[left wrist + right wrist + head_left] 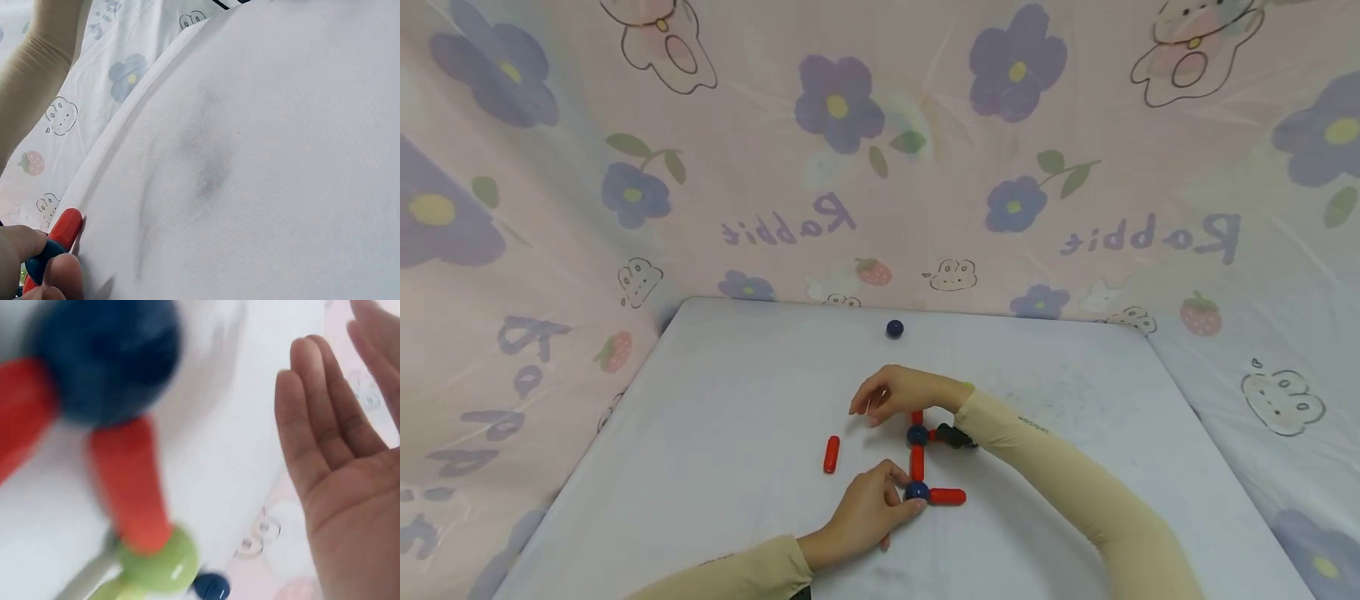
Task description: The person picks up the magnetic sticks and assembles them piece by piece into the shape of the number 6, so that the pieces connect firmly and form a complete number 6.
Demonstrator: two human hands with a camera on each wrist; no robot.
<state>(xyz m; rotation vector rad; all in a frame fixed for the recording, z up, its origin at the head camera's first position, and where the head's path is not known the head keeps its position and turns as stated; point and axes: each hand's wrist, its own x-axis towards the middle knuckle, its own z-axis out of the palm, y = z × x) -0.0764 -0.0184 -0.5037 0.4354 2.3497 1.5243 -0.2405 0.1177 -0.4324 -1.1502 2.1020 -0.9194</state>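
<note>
My left hand [867,510] pinches a dark blue ball [917,492] between thumb and fingers, also seen in the left wrist view as a blue ball [41,261] between the fingertips. From that ball one red rod [947,497] points right and another red rod [917,463] runs up to a second blue ball [917,436]. More red rods join the second ball. Above and left of it hovers my right hand [901,392], holding nothing, its fingers loosely bent. In the right wrist view, a red rod [131,484] links a blue ball [109,356] to a light green ball [161,561].
A loose red rod [831,454] lies left of the joined pieces. Near the back edge of the white table [760,375] sits a separate blue ball [895,328]. A patterned curtain [880,183] hangs behind and beside the table. The right sleeve [1060,475] crosses over the right side.
</note>
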